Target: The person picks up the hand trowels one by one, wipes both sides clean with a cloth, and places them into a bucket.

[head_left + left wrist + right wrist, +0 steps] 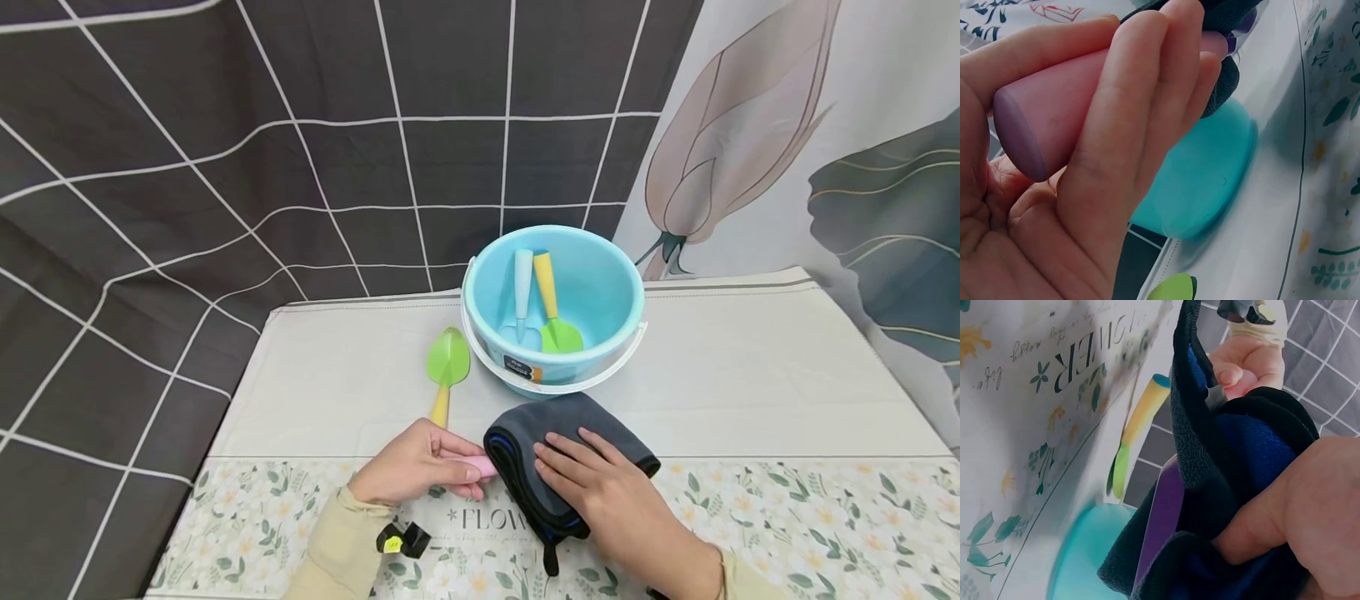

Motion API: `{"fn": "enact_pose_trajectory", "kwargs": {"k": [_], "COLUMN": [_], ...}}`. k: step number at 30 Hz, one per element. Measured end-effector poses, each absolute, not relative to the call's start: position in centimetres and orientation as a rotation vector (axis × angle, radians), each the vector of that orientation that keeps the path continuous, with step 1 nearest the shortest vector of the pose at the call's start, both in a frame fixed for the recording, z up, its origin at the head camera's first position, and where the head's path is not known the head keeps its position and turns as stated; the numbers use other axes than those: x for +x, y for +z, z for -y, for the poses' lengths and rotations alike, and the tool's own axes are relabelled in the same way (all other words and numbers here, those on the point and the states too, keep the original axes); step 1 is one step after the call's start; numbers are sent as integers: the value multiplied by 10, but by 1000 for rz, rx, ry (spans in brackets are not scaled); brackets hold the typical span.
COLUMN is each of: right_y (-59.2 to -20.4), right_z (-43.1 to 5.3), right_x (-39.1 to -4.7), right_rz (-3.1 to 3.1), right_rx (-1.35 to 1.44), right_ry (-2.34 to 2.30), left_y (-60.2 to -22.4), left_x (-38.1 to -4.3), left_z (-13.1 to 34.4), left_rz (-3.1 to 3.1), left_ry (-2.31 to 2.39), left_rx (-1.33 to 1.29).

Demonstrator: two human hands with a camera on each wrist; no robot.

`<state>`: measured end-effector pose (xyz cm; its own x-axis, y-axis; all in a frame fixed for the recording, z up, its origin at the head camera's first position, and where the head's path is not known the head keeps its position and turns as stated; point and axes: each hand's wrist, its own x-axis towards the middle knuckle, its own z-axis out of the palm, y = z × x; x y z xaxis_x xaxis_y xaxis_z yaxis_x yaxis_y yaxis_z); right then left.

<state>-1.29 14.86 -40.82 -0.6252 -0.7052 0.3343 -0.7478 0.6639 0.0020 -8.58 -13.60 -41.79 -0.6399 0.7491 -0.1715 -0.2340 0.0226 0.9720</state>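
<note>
My left hand (pixel 423 467) grips the pink handle (pixel 1054 106) of a small hand trowel, its thumb and fingers round it. The trowel's purple blade (pixel 1163 519) is partly covered by a folded grey towel (pixel 592 429) with black edging and a blue inner side. My right hand (pixel 611 500) holds the towel round the blade, fingers spread over the top and thumb (pixel 1254 531) on the near fold. Beyond the left hand lies a trowel with a green blade (pixel 448 358) and yellow handle.
Behind the towel stands a light blue bucket (pixel 607 275) with a white handle. Inside it are a blue tool (pixel 522 287) and a green scoop with a yellow handle (pixel 546 283). A flower-print cloth (pixel 247 533) covers the table; a dark gridded curtain (pixel 450 158) hangs behind.
</note>
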Motion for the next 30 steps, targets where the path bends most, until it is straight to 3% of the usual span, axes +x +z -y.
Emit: {"fn": "enact_pose_trajectory", "kwargs": {"k": [30], "right_y": [-414], "right_z": [-165], "right_x": [-19], "right_rz": [2518], "right_rx": [1128], "right_ry": [150], "left_y": [-419], "left_x": [-89], "left_z": [144], "left_rz": [-1541], "left_ry": [1704], "left_rx": [534]}}
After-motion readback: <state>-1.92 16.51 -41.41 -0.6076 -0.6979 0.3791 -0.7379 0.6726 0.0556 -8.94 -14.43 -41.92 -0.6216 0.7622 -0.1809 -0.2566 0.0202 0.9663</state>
